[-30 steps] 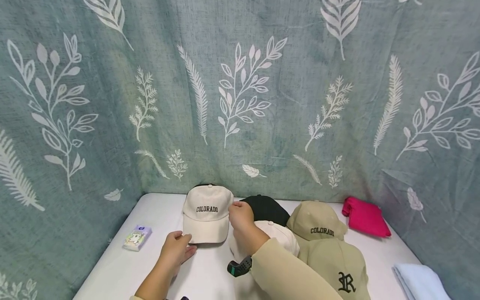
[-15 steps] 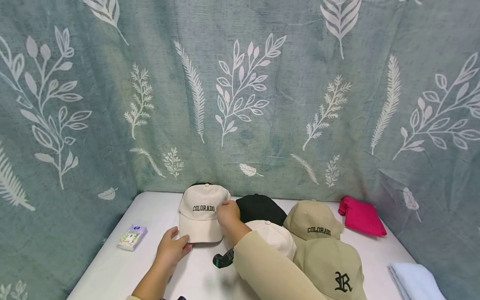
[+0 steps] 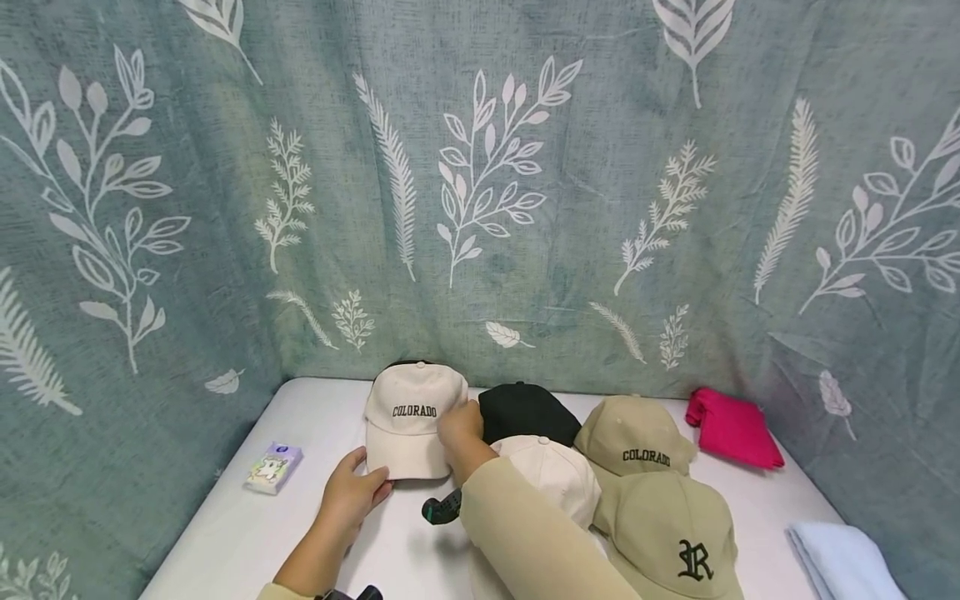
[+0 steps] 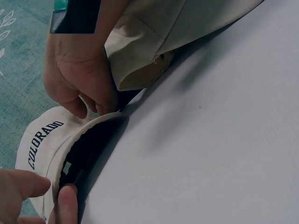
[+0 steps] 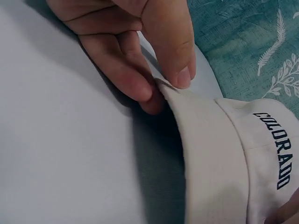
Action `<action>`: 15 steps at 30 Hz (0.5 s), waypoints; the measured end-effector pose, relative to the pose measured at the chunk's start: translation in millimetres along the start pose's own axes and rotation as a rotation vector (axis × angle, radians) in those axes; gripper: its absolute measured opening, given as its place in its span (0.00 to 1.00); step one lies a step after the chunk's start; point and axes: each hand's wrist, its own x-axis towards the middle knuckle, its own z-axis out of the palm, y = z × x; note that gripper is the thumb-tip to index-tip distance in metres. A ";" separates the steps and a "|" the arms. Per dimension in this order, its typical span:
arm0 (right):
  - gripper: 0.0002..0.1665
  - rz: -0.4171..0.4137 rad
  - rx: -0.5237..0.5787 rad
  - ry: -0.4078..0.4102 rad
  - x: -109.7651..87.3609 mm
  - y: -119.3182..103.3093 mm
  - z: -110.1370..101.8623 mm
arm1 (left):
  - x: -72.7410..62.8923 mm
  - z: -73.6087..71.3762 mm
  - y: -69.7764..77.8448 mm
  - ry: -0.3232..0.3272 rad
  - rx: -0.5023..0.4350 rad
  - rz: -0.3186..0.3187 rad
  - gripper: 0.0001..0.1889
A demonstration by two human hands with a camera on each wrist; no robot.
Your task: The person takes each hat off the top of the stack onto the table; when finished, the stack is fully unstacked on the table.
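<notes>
A cream baseball cap [image 3: 415,417] lettered COLORADO stands at the far left of the table, over a black one whose edge shows behind its crown. My left hand [image 3: 348,492] pinches the left corner of its brim [image 5: 210,154], thumb above and fingers below. At the cap's right side, my right hand [image 4: 84,84] holds it with bent fingers near the join of brim and crown; its fingertips are partly hidden. The left wrist view shows a dark inside with a small pale tag under the brim.
To the right sit a black cap [image 3: 525,412], another cream cap [image 3: 551,475], a khaki COLORADO cap [image 3: 633,433] and a khaki R cap [image 3: 675,525]. Around them are a red folded cloth [image 3: 735,429], a light blue cloth [image 3: 843,558] and a purple tissue pack [image 3: 273,468].
My right hand has shifted from the outer right edge of the cream cap's crown inward and slightly down its side. My left hand keeps its pinch on the brim corner.
</notes>
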 end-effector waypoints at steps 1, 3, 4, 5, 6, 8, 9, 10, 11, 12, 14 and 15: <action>0.27 -0.005 -0.002 0.014 0.2 1.2 1.4 | -0.3 -0.2 -0.2 0.005 0.000 -0.003 0.41; 0.30 0.008 0.027 0.029 2.0 4.2 3.6 | -1.0 -0.3 -0.4 0.011 0.002 -0.005 0.40; 0.30 0.012 0.058 0.036 3.8 5.8 4.7 | -1.4 0.1 -0.1 0.013 0.001 -0.004 0.40; 0.31 0.017 0.087 0.040 5.8 7.2 5.4 | -1.6 0.6 0.0 0.016 0.001 -0.003 0.40; 0.32 0.025 0.129 0.043 8.0 9.0 6.0 | -1.4 1.4 -0.1 0.016 -0.002 -0.001 0.40; 0.33 0.040 0.200 0.028 13.0 13.0 7.3 | -1.2 3.0 0.0 0.019 0.000 0.004 0.40; 0.33 0.045 0.228 0.015 14.6 14.2 7.6 | -1.0 3.6 0.0 0.023 0.001 0.005 0.40; 0.33 0.034 0.234 0.018 18.7 18.7 10.2 | -0.7 3.9 -0.1 0.029 0.003 0.005 0.39; 0.32 0.035 0.237 0.006 19.4 19.2 10.1 | -0.2 4.1 -0.6 0.035 0.006 0.001 0.39; 0.32 0.040 0.242 -0.003 19.8 19.5 10.1 | 0.2 4.1 -1.0 0.040 0.007 -0.001 0.38; 0.30 0.055 0.241 -0.012 18.5 18.5 9.7 | 0.9 3.5 -1.9 0.047 0.011 -0.006 0.38; 0.30 0.060 0.240 -0.010 17.6 18.0 9.6 | 1.1 3.1 -2.2 0.048 0.014 -0.008 0.37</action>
